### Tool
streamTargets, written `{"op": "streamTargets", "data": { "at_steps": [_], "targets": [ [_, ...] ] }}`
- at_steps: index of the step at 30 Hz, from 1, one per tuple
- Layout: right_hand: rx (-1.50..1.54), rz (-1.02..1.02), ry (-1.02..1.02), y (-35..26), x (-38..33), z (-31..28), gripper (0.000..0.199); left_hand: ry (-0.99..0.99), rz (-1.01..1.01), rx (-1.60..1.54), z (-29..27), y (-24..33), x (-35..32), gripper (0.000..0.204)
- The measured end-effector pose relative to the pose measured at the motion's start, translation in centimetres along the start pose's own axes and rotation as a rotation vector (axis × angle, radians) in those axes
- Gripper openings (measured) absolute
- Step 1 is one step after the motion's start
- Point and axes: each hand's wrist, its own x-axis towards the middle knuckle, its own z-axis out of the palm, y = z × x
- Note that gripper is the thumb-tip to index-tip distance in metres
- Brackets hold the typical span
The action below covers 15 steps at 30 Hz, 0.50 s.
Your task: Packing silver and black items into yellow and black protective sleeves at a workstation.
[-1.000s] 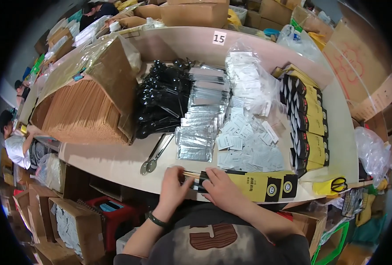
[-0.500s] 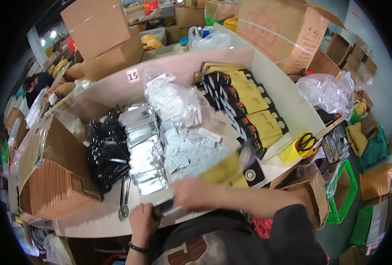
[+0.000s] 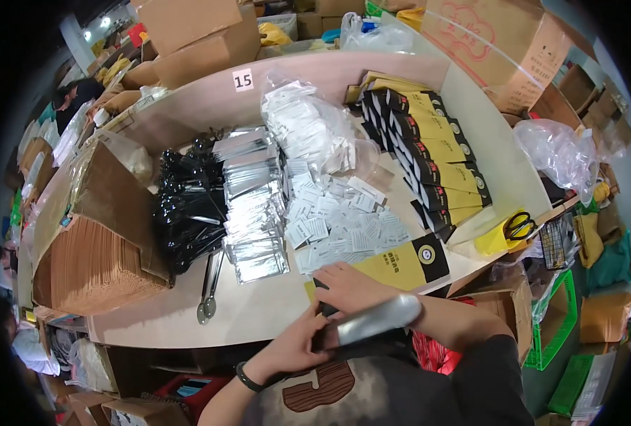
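Near the front edge of the table, my left hand (image 3: 302, 342) is closed, thumb toward the fingers, around one end of a long shiny silver piece (image 3: 381, 319) with a rounded end. Its exact kind is unclear. My right hand (image 3: 354, 287) lies just above, palm down with bent fingers, over a flat yellow-and-black packet (image 3: 408, 266). A dark piece (image 3: 324, 307) shows between the two hands; the fingers partly hide it. Beyond them lies a spread of small white sachets (image 3: 344, 224), with a pile of silver foil packets (image 3: 255, 213) to its left.
Black-handled utensils (image 3: 191, 195) lie in a heap, with two spoons (image 3: 209, 295) nearer. An open carton of brown sheets (image 3: 102, 266) stands left. Stacked yellow-and-black packets (image 3: 436, 149) fill the right side, near scissors in a yellow holder (image 3: 496, 238). Low partitions (image 3: 187, 99) edge the table.
The yellow-and-black packet, blurred beside my right forearm before, now lies flat under my right hand. Both hands have shifted right, and the silver piece now shows plainly. The view has turned slightly.
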Motion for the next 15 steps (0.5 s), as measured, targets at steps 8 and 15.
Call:
{"op": "streamTargets", "data": {
  "at_steps": [8, 15],
  "targets": [
    [0.008, 0.605, -0.062, -3.9, 1.8, -0.1, 0.032, 0.614, -0.6, 0.453, -0.1, -4.1, -6.4, 0.048],
    [0.095, 0.673, -0.006, -3.5, 2.1, 0.8, 0.014, 0.557, -0.475, 0.458, -0.3, -4.9, -9.0, 0.063]
  ]
}}
